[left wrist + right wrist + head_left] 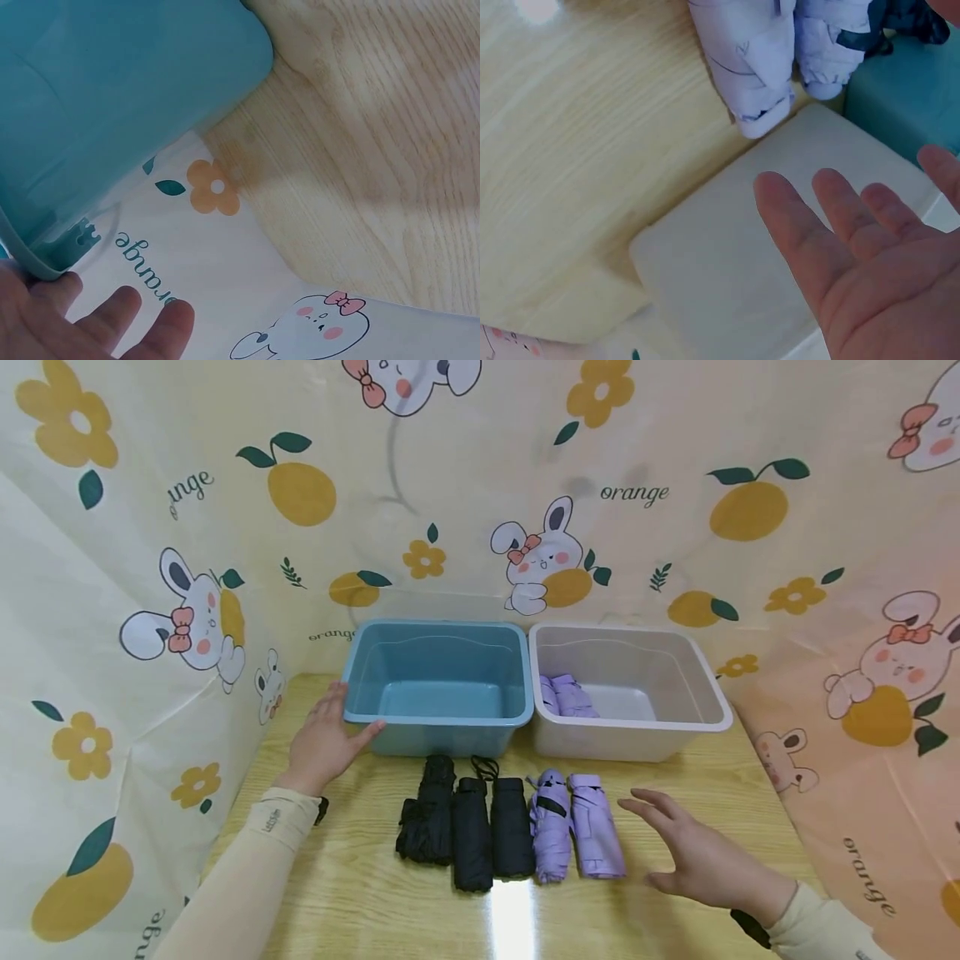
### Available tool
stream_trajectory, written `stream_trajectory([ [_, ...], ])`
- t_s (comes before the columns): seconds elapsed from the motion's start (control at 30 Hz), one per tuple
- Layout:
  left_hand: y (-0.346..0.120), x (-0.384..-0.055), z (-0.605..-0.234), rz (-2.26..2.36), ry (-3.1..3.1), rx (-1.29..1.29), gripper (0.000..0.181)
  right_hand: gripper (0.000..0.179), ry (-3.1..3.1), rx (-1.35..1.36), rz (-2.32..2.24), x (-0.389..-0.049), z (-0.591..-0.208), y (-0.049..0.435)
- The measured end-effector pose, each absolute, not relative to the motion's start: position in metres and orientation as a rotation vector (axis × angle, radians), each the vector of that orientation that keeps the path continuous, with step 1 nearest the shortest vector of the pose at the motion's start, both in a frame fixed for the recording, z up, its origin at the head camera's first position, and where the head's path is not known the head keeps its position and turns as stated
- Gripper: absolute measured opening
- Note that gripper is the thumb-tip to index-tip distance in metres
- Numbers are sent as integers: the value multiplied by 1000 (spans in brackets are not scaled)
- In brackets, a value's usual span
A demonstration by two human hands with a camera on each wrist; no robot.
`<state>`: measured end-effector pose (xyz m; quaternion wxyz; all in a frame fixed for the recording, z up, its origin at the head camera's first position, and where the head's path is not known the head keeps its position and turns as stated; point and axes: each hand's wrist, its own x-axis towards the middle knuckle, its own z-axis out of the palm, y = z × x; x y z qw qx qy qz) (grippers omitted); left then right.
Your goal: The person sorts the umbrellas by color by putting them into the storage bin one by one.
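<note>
At the front left corner of the blue plastic bin (442, 735), my left hand (322, 739) touches the rim with fingers fairly straight. My right hand (697, 856) hovers over the table right of the folded umbrellas, fingers spread and holding nothing. Nearest to it lies a smooth lavender umbrella (597, 827), beside a looser lavender umbrella (552, 839) with a dark strap. Left of these lie two black umbrellas, one in the middle (512, 831) and one beside it (472, 839), then a ruffled black umbrella (426, 827). In the right wrist view the open palm (907, 292) shows bare.
A white bin (615, 743) stands right of the blue one, with lavender umbrellas (572, 696) inside at its left end. Both bins stand at the back of the wooden table (375, 902). Patterned cloth (450, 485) hangs behind and at both sides.
</note>
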<state>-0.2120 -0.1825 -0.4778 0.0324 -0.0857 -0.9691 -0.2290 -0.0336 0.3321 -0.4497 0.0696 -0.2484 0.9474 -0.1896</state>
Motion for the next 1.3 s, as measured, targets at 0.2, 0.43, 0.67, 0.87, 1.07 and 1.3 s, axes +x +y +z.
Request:
stream_trajectory([
  [0.2,-182,-212,-478,-691,-2990,-258,105,98,2817,-694,-605,-36,-467,331],
  [0.43,-183,-213,-478,-692,-2981,-255,106,98,2785,-692,-603,-46,-492,328],
  [0.67,-182,-213,-479,-689,-2981,-250,105,94,2800,-774,-634,-58,-518,324],
  [0.87,-182,-213,-481,-676,-2990,-242,106,98,2812,-777,-624,-63,-531,319],
  [1.07,-182,-213,-481,-679,-2984,-247,105,99,2815,-730,-584,-64,-538,314],
  [1.3,-183,-213,-480,-693,-2998,-226,107,99,2821,-704,-564,-66,-546,312],
])
